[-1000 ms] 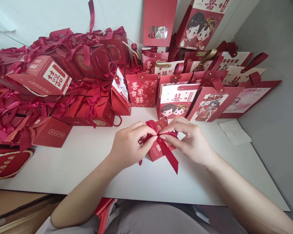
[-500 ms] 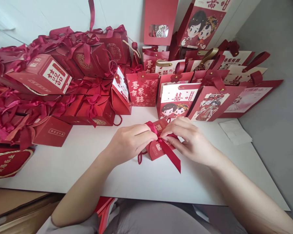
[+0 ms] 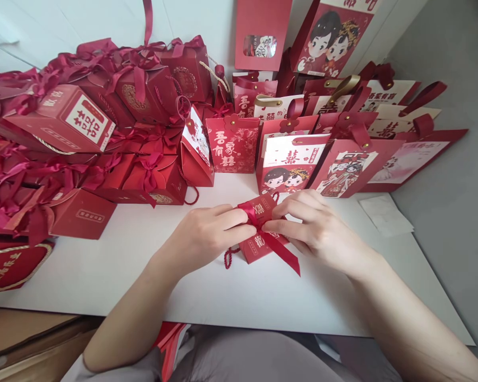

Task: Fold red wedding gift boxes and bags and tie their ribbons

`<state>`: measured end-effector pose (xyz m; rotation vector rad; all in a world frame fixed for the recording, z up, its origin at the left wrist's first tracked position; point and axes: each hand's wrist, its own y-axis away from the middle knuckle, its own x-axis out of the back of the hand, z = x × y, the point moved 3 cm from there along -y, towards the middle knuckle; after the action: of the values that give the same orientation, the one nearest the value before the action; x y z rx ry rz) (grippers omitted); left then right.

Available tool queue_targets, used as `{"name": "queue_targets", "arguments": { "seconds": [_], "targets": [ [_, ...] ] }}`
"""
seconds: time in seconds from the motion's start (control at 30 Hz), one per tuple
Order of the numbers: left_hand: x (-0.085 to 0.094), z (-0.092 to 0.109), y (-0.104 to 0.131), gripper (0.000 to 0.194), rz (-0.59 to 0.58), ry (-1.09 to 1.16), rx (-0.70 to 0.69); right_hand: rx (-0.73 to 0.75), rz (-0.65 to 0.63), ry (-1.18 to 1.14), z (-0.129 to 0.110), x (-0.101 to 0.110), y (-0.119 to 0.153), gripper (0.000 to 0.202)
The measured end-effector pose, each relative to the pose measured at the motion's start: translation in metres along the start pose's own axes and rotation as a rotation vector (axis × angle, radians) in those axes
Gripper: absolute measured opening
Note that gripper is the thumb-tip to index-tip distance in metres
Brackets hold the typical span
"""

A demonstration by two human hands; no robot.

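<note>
A small red box (image 3: 254,248) with gold lettering and a twisted cord handle lies on the white table (image 3: 175,297), between my hands. Red ribbon (image 3: 281,252) runs over it, with one end hanging toward the front right. My left hand (image 3: 209,233) pinches the ribbon at the box's upper left, its fingers closed near the knot. From the right, my right hand (image 3: 316,228) has its fingertips pressed together on the ribbon at the knot. The fingers partly hide the knot.
Red gift boxes with ribbon bows (image 3: 155,178) are piled along the left and back. Upright red and white gift bags (image 3: 292,162) stand behind my hands and to the right. White tissue (image 3: 386,213) lies at the right, near a grey wall (image 3: 454,132).
My left fingers have shifted slightly on the ribbon. My right hand's fingers have changed their pose at the knot, and the hanging ribbon end has swung a little right and up.
</note>
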<state>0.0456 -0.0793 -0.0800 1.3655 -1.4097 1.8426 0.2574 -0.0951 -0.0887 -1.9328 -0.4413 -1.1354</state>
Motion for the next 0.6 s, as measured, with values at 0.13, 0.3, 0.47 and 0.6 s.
{"name": "queue_targets", "arguments": {
  "seconds": [0.13,0.3,0.47,0.6],
  "targets": [
    [0.002,0.001,0.002,0.02,0.052,-0.046,-0.037,-0.002,0.009,-0.009,0.002,-0.001,0.0,0.019],
    [-0.001,-0.003,0.006,0.023,0.188,-0.075,-0.06,-0.133,0.062,-0.229,0.006,0.0,0.001,0.013],
    [-0.005,-0.008,0.008,0.021,0.263,-0.062,-0.037,-0.331,-0.009,-0.671,0.012,0.002,0.006,0.017],
    [-0.006,-0.009,0.005,0.021,0.273,-0.058,0.009,-0.323,0.079,-0.967,0.016,0.001,0.009,0.019]
  ]
}}
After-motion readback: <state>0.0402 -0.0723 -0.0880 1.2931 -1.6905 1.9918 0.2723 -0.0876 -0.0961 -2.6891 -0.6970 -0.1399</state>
